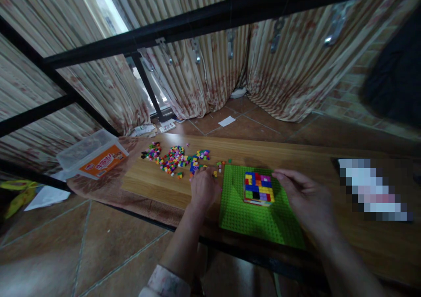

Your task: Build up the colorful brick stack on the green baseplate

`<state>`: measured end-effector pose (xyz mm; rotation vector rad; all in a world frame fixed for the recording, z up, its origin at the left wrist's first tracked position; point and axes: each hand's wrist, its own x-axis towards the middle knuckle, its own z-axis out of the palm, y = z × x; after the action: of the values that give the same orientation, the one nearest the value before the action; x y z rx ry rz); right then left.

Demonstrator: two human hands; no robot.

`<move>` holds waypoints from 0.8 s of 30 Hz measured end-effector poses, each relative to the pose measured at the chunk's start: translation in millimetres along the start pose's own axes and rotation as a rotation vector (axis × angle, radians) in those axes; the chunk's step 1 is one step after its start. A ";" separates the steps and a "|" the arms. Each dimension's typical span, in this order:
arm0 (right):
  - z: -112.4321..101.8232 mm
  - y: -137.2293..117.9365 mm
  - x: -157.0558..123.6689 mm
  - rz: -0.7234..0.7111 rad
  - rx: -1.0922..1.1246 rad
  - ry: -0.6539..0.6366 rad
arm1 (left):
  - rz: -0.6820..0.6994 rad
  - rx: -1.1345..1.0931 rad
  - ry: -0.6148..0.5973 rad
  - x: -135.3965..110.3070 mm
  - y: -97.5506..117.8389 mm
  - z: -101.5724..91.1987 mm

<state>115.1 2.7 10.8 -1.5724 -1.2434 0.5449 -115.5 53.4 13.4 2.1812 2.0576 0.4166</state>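
A block of multicoloured toy bricks (pixel 258 186) stands on a green studded baseplate (pixel 235 209), its top covered in red, blue, yellow, purple and black pieces. My right hand (pixel 304 198) is at the block's right side, thumb and index finger pinched near its back right corner. Whatever lies between those fingertips is too small to make out. Left of the baseplate, my left hand (pixel 204 187) reaches down to the near edge of the loose bricks (pixel 174 159). Its fingers are curled, with the tips hidden behind the hand.
The wooden table (pixel 151 191) carries everything, with a blurred-out flat object (pixel 373 189) at its right. A clear plastic box (pixel 92 154) with an orange label sits at the left end on a brown cloth (pixel 98 191). A black metal frame (pixel 184 27) crosses above, before striped curtains.
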 end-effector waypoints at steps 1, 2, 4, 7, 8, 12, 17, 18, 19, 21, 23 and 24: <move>0.0 -0.2 -0.1 0.003 0.002 -0.003 | -0.008 0.008 0.015 0.7 2.0 -0.1; 0.0 -0.4 -0.2 0.002 0.004 -0.006 | -0.019 0.017 0.032 1.5 4.0 0.1; 0.1 -0.6 -0.5 -0.004 0.003 -0.015 | -0.046 0.028 0.055 3.2 7.8 1.5; 0.3 -0.8 -0.8 -0.010 -0.006 -0.020 | -0.079 0.034 0.066 5.6 11.2 5.5; 0.2 -0.8 -0.8 -0.012 -0.005 -0.019 | -0.084 0.038 0.067 6.3 11.6 6.9; -0.7 -1.1 -0.4 -0.010 0.002 -0.008 | -0.079 0.054 0.068 8.6 10.7 9.2; -1.9 -0.3 -0.3 -0.004 0.008 -0.020 | -0.032 -0.102 0.116 8.6 8.4 -1.2; -1.8 0.0 -0.4 -0.008 0.015 -0.020 | -0.017 -0.167 0.121 7.2 8.8 -3.6; -1.5 0.3 -0.4 -0.014 0.022 -0.018 | 0.001 -0.258 0.114 5.0 9.8 -5.5; -0.7 0.9 -0.3 -0.028 0.036 -0.016 | 0.039 -0.497 0.071 -1.7 13.8 -6.6; 0.3 1.1 -0.1 -0.035 0.038 -0.017 | 0.066 -0.735 0.016 -10.6 19.9 -4.2; 0.8 1.0 -0.1 -0.035 0.036 -0.019 | 0.069 -0.804 -0.007 -15.2 23.3 -2.2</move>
<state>114.8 3.0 9.6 -1.5162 -1.2665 0.5574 -94.4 36.4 19.9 1.7314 1.4273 1.0225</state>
